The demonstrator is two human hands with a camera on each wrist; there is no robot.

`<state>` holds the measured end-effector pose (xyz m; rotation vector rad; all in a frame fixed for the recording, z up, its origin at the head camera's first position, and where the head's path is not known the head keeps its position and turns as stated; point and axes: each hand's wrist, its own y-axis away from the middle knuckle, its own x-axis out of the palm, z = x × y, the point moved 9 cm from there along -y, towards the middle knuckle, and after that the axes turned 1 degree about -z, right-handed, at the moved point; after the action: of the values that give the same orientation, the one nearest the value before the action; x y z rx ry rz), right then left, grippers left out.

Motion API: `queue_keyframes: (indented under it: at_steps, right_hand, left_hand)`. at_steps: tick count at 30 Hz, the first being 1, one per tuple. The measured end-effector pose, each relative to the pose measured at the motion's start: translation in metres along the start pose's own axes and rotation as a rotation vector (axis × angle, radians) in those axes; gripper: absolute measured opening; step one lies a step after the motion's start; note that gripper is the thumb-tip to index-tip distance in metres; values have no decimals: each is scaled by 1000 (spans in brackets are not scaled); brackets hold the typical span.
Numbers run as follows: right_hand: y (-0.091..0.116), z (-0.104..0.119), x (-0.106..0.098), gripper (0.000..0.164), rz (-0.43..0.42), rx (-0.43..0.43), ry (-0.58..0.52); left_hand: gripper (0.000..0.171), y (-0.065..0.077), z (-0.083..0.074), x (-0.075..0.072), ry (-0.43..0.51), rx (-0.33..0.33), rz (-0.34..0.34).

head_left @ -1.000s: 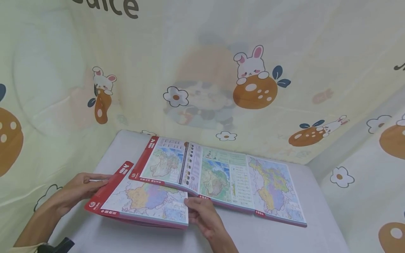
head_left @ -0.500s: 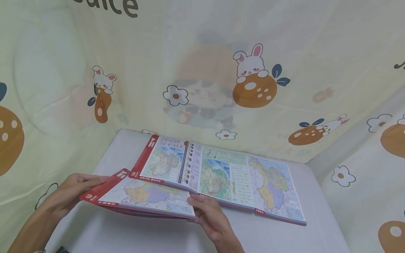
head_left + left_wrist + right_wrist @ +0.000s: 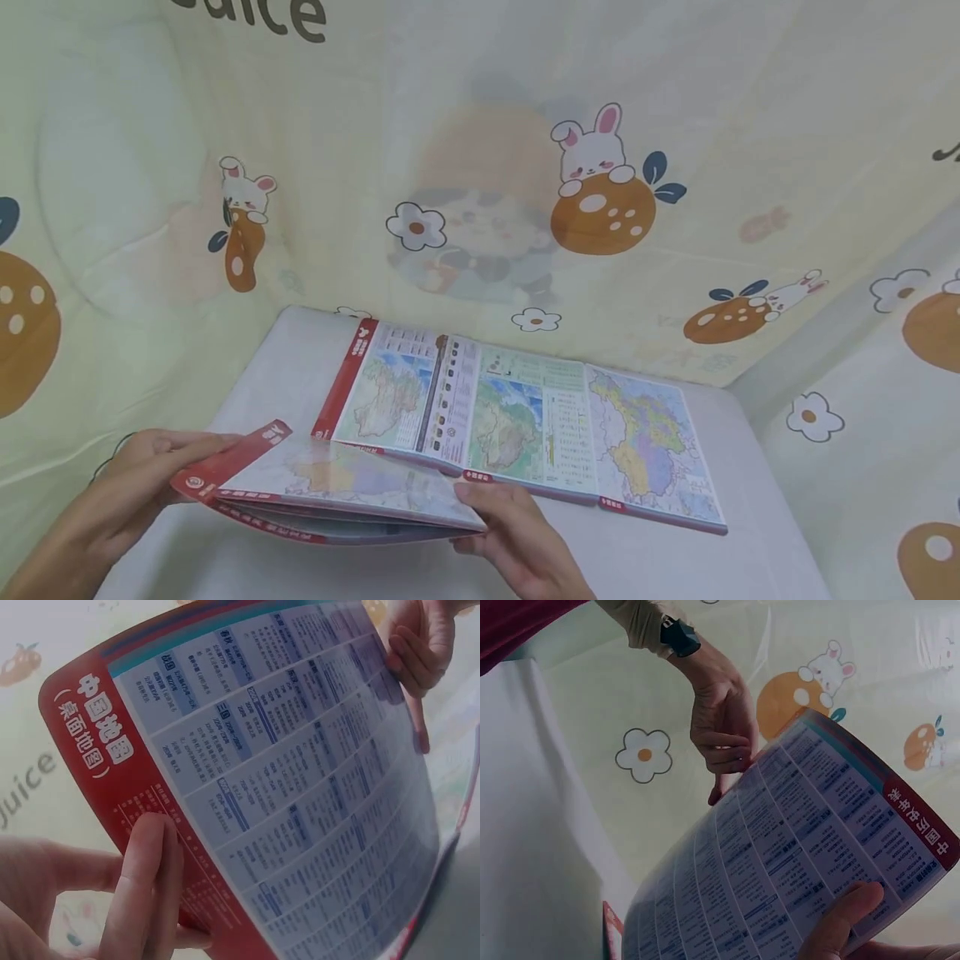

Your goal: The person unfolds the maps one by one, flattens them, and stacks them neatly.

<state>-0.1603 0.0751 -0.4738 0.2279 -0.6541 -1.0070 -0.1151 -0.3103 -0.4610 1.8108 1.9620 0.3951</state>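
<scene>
Gripping layered map [image 3: 345, 479] by opposite ends, between fingers and thumb of left hand [image 3: 138, 483] and right hand [image 3: 517, 529]. Raised above white table [image 3: 675, 558], not yet set down. Beyond, can see row of maps [image 3: 517, 417] lying flat, apparently already placed.

Your head view has pretty even, soft light, just a bit grey and muted. Looks like it's from above, since your glossy red-edged folded map [image 3: 337, 487] throws a fuzzy shadow on the matte white tabletop [image 3: 637, 550]. There's also a pale sheen washing out part of its top sheet. Small print on the flat colourful map sheets [image 3: 525, 417] is too soft to read, and you've got wide-angle stretch toward the sides. Both your wrist views are dimmer and bluish, the right one darkest around the deep magenta cloth [image 3: 517, 626]. Near text is fairly crisp, but it smears toward the map's far end, and the cream cartoon-print curtain [image 3: 45, 735] goes blurry behind it in your left wrist view.
</scene>
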Motion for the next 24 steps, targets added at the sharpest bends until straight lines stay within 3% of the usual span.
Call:
queue_keyframes:
  at_steps: [5,10,13,17,24]
  right_hand:
    - [10,7,-4,40,2,-27,-26]
    - [10,15,-15,40,-26,-83,6]
    - [7,21,-24,49,-35,-112,49]
    - [-1,29,-41,71,-85,-147,107]
    - [-22,30,-78,69,-236,-196,206]
  left_hand:
    - [62,8,-5,3,-26,-60,-19]
    - [57,2,-13,17,-14,-5,25]
    - [59,-10,-16,30,-35,52,51]
    - [69,-35,-22,49,-99,130,27]
    - [67,-81,-31,83,-228,295,-20]
